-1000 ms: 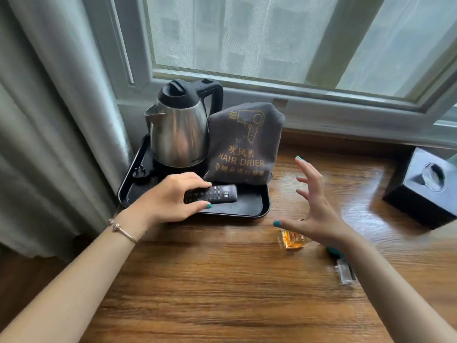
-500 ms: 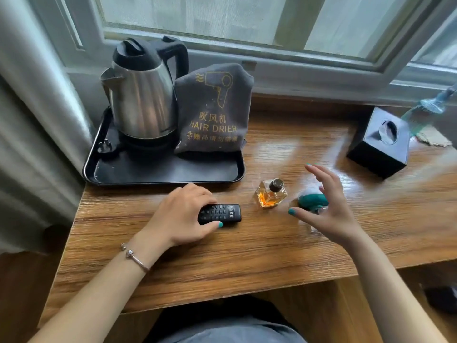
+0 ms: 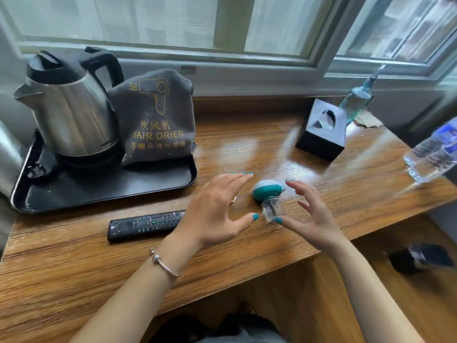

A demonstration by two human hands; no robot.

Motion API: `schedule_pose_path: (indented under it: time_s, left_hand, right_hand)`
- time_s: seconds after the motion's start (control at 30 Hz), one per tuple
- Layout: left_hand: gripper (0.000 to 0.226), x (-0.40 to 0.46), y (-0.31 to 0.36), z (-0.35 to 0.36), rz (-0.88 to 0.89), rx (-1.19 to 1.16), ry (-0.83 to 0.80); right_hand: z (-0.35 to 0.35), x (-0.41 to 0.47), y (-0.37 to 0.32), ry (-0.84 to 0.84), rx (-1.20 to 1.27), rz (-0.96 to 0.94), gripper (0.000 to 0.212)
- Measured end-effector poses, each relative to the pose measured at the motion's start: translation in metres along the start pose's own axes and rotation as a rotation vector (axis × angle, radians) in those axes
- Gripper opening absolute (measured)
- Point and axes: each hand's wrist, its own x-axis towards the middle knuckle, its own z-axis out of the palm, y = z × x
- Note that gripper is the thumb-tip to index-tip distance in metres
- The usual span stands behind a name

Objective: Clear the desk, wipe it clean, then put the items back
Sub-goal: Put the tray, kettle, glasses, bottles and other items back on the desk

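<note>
Desk | left hand spread, holding nothing, just left of teal-capped device lying on the wood | right hand fingers apart, empty, just right of it | remote lay near left wrist | tray carried kettle and hair-drier bag | tissue box stood farther right

Desk — glossy grained wood; kettle — brushed metal; tray matt black plastic; bag grey cloth.

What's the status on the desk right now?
Left hand open, right hand open, flanking the teal plug-in device. Remote control on desk. Left hand hides the perfume bottle.
</note>
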Motion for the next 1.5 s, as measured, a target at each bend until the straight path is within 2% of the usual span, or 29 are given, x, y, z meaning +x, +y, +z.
schedule_pose_path:
  time_s: [0.13,0.33,0.53,0.67,0.73,0.8,0.87,0.93,1.03,1.23,1.37,1.5]
  left_hand:
    - [0.071,0.028,0.026,0.029,0.048,-0.147,-0.123]
    - [0.074,0.083,0.070,0.091,0.033,-0.185,-0.228]
    - [0.084,0.162,0.134,0.193,-0.017,-0.160,-0.340]
    - [0.087,0.222,0.194,0.260,0.008,-0.184,-0.315]
    - [0.092,0.251,0.225,0.286,0.011,-0.080,-0.296]
    - [0.102,0.276,0.251,0.304,-0.009,0.104,-0.262]
    - [0.110,0.297,0.271,0.319,-0.049,0.221,-0.257]
    - [0.112,0.316,0.285,0.332,-0.094,0.199,-0.310]
    - [0.109,0.342,0.301,0.347,-0.079,0.173,-0.331]
    - [0.103,0.395,0.327,0.355,-0.023,0.180,-0.231]
    - [0.093,0.425,0.347,0.365,0.057,-0.082,-0.124]
    - [0.074,0.438,0.353,0.379,0.109,-0.279,-0.081]
  right_hand:
    - [-0.024,-0.007,0.023,0.025,0.004,0.048,0.078]
    - [-0.082,-0.012,0.075,0.089,0.041,0.094,0.077]
    - [-0.175,-0.020,0.153,0.156,0.081,0.156,0.068]
    - [-0.264,-0.025,0.204,0.256,0.057,0.211,0.064]
    - [-0.308,-0.025,0.228,0.292,-0.028,0.234,0.072]
    - [-0.345,-0.022,0.249,0.203,-0.263,0.302,0.097]
    - [-0.368,-0.019,0.267,0.021,-0.467,0.436,0.122]
    - [-0.383,-0.015,0.280,-0.057,-0.464,0.479,0.129]
    - [-0.402,-0.006,0.295,-0.004,-0.360,0.445,0.130]
    - [-0.444,0.031,0.299,0.019,-0.270,0.401,0.127]
    - [-0.476,0.061,0.296,0.061,-0.287,0.345,0.115]
    - [-0.509,0.091,0.289,0.024,-0.229,0.290,0.108]
